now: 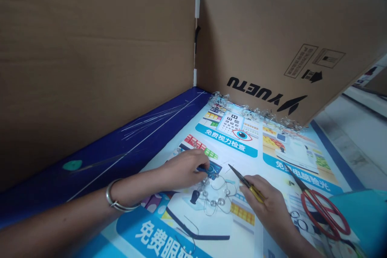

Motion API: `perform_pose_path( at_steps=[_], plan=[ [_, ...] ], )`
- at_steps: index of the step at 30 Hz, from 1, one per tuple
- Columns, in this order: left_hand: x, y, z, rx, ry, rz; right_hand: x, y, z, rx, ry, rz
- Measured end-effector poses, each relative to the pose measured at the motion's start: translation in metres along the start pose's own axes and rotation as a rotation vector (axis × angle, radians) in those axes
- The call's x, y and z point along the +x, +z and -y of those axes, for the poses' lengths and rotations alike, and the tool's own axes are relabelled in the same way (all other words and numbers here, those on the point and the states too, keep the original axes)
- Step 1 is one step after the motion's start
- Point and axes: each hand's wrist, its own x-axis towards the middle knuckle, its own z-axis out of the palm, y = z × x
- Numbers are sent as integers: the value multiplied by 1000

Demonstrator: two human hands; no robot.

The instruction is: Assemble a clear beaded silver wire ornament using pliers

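Yellow tool (pixel 256 193) R hand (pixel 266 209), blue (pixel 202 168) L (pixel 184 169)

Left hand (pixel 184 169) pinching slim blue object (pixel 202 168) over tangle of thin wire loops with clear beads (pixel 216 197); silver bangle (pixel 113 197) on wrist. Right hand (pixel 266 205) gripping yellow-handled pointed metal tool (pixel 252 188), tip just beside loops. Red-handled scissors (pixel 323 217) lying right, on glossy blue-and-white eye-test poster (pixel 290 149); brown cardboard panel (pixel 272 36) behind.
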Motion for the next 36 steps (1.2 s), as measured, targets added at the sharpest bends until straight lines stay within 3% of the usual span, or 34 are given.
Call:
perform_pose_path(
  at_steps=[10,15,18,21,29,36],
  plan=[
    [-1,6,-5,117,-64,-22,-1,1,-1,-14,-45,2],
    [0,4,-10,71,49,-60,1,-1,2,5,-9,7],
    [0,3,-17,43,182,0,2,-2,3,26,23,-1],
    [-1,4,-24,43,231,67,2,-3,2,56,37,2],
    [4,9,-33,121,142,122,0,-2,1,76,55,11],
    [8,9,-42,175,164,165,-1,-1,0,93,41,-21]
  ],
)
